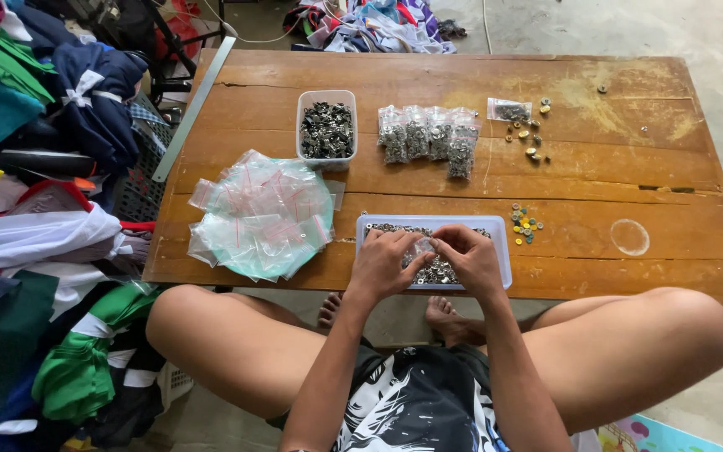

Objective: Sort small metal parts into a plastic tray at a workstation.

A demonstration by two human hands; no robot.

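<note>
My left hand (385,262) and my right hand (469,258) meet over a clear plastic tray (500,243) full of small metal snap parts, at the near edge of a low wooden table (629,180). Together the fingers pinch a small clear zip bag (419,248) held between them, just above the metal parts. A heap of empty small zip bags (263,214) with red seal lines lies to the left of the tray.
A square clear tub of dark metal parts (326,125) and a row of filled bags (428,134) sit further back. Loose metal buttons (529,136) and small coloured pieces (525,223) lie on the right. Piles of clothing (43,167) crowd the left side.
</note>
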